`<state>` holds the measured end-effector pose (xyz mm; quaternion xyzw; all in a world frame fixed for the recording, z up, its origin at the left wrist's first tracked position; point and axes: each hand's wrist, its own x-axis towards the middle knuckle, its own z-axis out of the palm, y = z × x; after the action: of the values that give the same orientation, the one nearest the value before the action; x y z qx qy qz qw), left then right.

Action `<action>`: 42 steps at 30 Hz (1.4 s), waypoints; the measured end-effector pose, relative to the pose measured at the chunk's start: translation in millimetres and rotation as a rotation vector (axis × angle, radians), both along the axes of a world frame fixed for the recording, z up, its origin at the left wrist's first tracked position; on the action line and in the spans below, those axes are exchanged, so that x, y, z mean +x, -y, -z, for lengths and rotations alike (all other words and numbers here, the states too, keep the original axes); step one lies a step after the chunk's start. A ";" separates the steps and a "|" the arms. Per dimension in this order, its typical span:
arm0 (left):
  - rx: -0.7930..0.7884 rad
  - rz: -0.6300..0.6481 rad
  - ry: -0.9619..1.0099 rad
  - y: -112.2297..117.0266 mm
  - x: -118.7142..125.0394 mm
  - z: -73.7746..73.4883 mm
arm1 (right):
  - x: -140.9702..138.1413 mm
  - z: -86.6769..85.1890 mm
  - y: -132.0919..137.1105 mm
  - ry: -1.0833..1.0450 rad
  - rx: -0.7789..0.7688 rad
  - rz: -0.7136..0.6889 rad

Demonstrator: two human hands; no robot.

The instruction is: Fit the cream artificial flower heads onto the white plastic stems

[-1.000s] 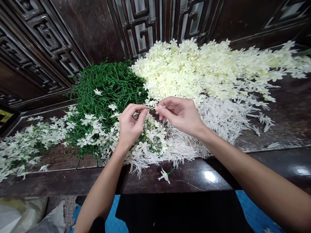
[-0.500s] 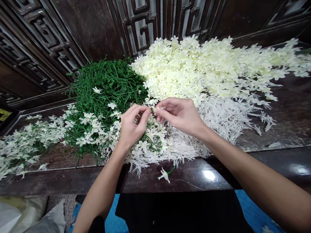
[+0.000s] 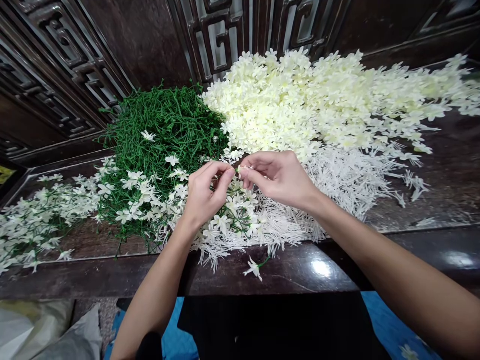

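My left hand [image 3: 207, 192] is closed in a pinch on a green plastic stem [image 3: 237, 170], of which only a small tip shows. Facing it, my right hand [image 3: 283, 179] pinches a thin white stamen piece [image 3: 249, 167] between thumb and forefinger. The fingertips of both hands almost meet, and the fingers hide most of what they hold. Below and around them lie assembled white flowers on green stems [image 3: 221, 224] and a heap of loose white stamens [image 3: 345, 180].
A mound of green stems [image 3: 168, 120] stands behind on the left, beside a big pile of cream-white petals [image 3: 292, 110]. More finished flowers [image 3: 56, 210] lie far left. One single flower [image 3: 254, 269] rests on the dark wooden bench edge [image 3: 300, 285]. Carved wood rises behind.
Both hands stay nearly in place, still pinching fingertip to fingertip. The view has shifted very slightly; the piles are the same.
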<state>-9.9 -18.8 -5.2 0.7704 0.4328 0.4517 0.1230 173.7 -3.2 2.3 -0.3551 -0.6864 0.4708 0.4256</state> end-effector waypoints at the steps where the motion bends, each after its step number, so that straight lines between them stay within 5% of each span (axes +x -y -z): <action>1: 0.013 0.011 -0.006 -0.2 -0.3 0.0 | 0.2 0.1 -0.1 0.003 0.016 -0.004; 27: 0.284 0.070 -0.093 -2.3 0.1 7.2 | -0.9 5.4 2.4 0.048 0.113 -0.046; 35: 0.198 -0.056 0.007 -4.6 -7.3 -3.2 | 8.4 -1.8 -7.9 0.038 -0.001 -0.004; 42: 0.186 -0.023 -0.008 -3.2 -7.9 -5.0 | 4.9 2.1 -6.8 -0.064 0.116 -0.034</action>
<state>-17.8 -15.5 -0.2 0.7752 0.3984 0.4883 0.0439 178.6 3.6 0.2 -0.3030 -0.7046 0.4482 0.4591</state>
